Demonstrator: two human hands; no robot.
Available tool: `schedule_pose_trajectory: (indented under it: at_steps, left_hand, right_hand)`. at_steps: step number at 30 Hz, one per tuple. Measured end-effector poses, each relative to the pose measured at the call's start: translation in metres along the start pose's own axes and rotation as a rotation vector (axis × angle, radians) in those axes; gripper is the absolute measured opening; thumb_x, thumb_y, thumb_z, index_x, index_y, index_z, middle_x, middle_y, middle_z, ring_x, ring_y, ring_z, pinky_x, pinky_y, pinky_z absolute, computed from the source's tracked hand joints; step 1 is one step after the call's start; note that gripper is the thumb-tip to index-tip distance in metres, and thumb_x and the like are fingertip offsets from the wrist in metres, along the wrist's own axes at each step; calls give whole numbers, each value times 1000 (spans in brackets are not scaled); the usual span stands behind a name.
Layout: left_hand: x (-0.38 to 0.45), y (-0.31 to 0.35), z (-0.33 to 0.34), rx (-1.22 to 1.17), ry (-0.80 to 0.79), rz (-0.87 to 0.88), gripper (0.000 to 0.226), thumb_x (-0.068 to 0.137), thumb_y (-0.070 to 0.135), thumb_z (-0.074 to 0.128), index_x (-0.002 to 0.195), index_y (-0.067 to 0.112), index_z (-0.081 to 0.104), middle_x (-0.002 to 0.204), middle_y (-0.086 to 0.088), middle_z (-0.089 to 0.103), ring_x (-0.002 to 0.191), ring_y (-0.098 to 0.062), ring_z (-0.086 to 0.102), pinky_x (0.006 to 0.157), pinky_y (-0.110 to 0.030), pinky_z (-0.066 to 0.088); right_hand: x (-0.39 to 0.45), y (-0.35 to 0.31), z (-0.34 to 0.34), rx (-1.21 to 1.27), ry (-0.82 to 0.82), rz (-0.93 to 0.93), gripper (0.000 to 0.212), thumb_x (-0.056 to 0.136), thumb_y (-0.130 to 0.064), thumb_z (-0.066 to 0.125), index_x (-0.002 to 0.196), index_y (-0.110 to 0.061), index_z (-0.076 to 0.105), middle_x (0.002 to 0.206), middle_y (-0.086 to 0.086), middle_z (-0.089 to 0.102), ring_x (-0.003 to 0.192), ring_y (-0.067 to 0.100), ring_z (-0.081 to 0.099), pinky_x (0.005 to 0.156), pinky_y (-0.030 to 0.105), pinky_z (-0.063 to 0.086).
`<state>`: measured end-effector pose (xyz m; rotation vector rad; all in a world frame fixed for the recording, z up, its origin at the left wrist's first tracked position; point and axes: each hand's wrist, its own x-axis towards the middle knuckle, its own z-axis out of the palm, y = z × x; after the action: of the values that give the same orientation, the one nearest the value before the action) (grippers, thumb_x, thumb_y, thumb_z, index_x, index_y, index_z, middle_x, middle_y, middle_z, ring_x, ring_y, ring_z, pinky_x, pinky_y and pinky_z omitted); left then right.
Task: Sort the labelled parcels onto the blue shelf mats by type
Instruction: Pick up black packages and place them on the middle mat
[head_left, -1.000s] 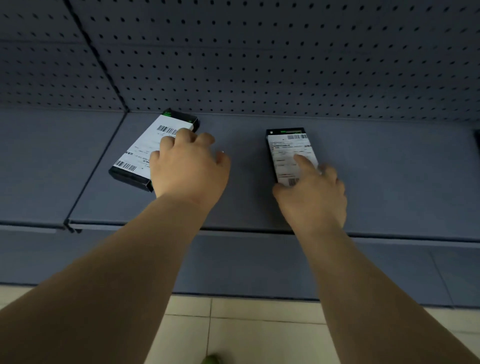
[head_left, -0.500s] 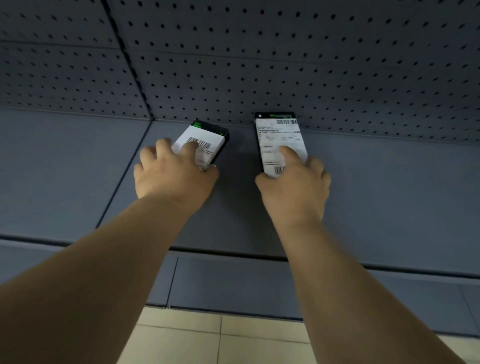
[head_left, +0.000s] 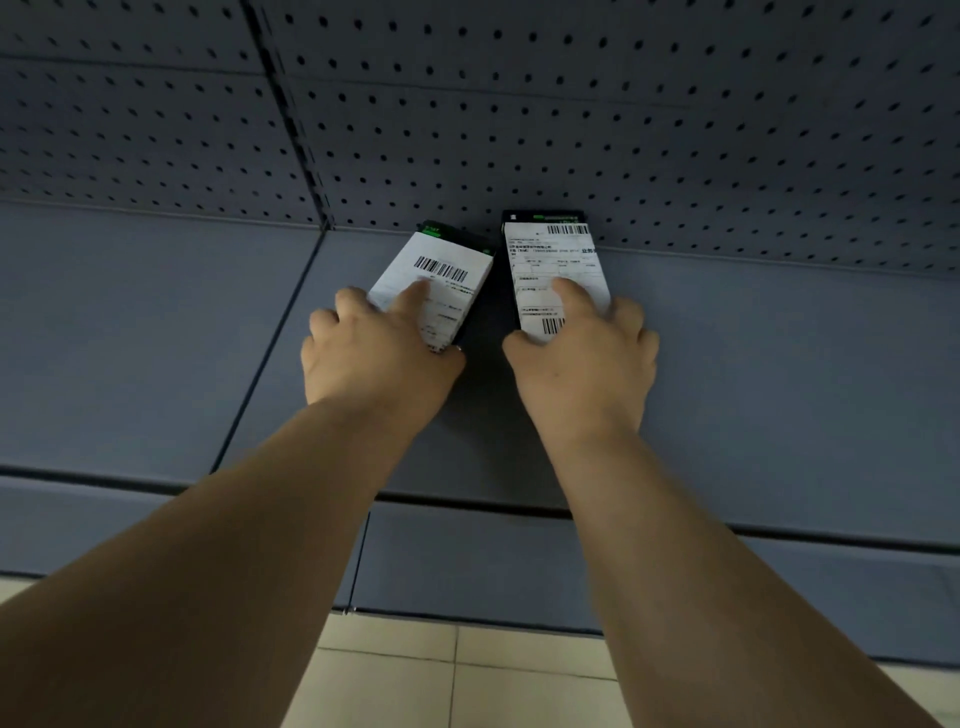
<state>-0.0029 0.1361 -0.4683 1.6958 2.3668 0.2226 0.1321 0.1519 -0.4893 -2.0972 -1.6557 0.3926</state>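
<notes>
Two flat black parcels with white barcode labels lie side by side on the blue shelf mat (head_left: 779, 364), their far ends at the back wall. The left parcel (head_left: 441, 267) sits angled, and the right parcel (head_left: 553, 249) lies straight. My left hand (head_left: 374, 358) grips the near end of the left parcel, its index finger lying on the label. My right hand (head_left: 587, 369) holds the near end of the right parcel between thumb and fingers, with its index finger stretched over the label. The near ends of both parcels are hidden under my hands.
A dark perforated back panel (head_left: 623, 130) rises behind the shelf. A second blue mat (head_left: 130, 322) adjoins on the left across a seam. A lower shelf (head_left: 493, 561) juts out beneath, and pale floor tiles (head_left: 441, 686) show at the bottom.
Both hands slid their parcels away from me to the back panel. The left parcel moved right and now lies close beside the right one.
</notes>
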Motion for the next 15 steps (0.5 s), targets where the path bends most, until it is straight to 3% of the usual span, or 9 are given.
schedule_pose_trajectory:
  at_steps: [5,10,15]
  left_hand:
    - [-49,6,-33,-23,46,-1,73,79,54,58,143,38,28,130,-10,32,115,-34,35,97,-42,34]
    - [-150,13,-85,-57,43,-35,77,79,51,58,146,38,23,137,-8,28,119,-33,32,101,-41,32]
    - [-271,21,-153,-169,77,-13,66,80,50,59,140,32,39,132,-9,35,116,-31,40,98,-41,41]
  right_hand:
    - [-40,3,-50,-24,25,-31,62,82,-47,57,141,-38,38,140,4,37,118,30,37,101,39,31]
    - [-123,12,-135,-41,17,-34,62,81,-48,57,140,-41,39,142,1,36,120,28,37,101,40,28]
    - [-217,15,-235,-64,1,-45,61,81,-50,58,138,-42,40,143,1,35,122,27,36,102,41,27]
